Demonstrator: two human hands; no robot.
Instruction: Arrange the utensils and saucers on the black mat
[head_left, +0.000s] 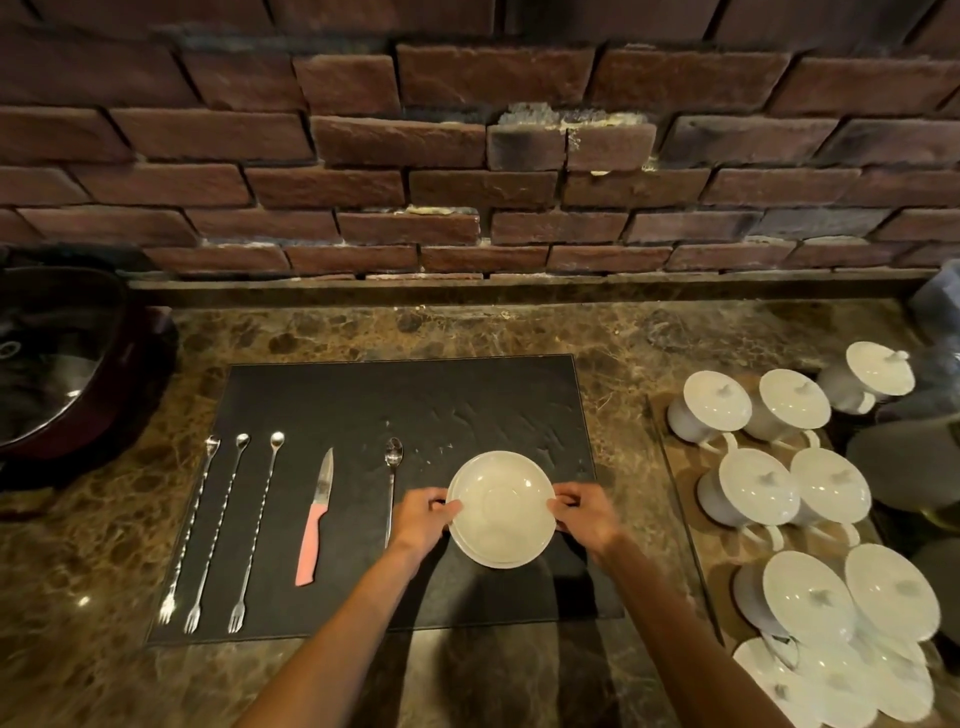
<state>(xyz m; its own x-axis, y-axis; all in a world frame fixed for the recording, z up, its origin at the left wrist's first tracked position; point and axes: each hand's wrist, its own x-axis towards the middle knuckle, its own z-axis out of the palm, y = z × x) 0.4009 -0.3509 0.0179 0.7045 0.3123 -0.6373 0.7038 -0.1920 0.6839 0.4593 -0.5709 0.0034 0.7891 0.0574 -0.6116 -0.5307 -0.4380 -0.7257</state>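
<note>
A black mat (415, 405) lies on the marble counter. Along its left part lie three long twisted bar spoons with fork ends (223, 530), side by side, then a pink-handled knife (315, 525), then a single long spoon (391, 483). On the mat's right part sits a small stack of white saucers (501, 509). My left hand (423, 519) grips the stack's left rim and my right hand (584, 514) grips its right rim. Whether the stack rests on the mat or is just above it, I cannot tell.
A glass tray (675, 467) to the right holds several white lidded cups (756, 486) with handles. A dark round bowl (67, 364) sits at the far left. A brick wall (467, 156) rises behind the counter.
</note>
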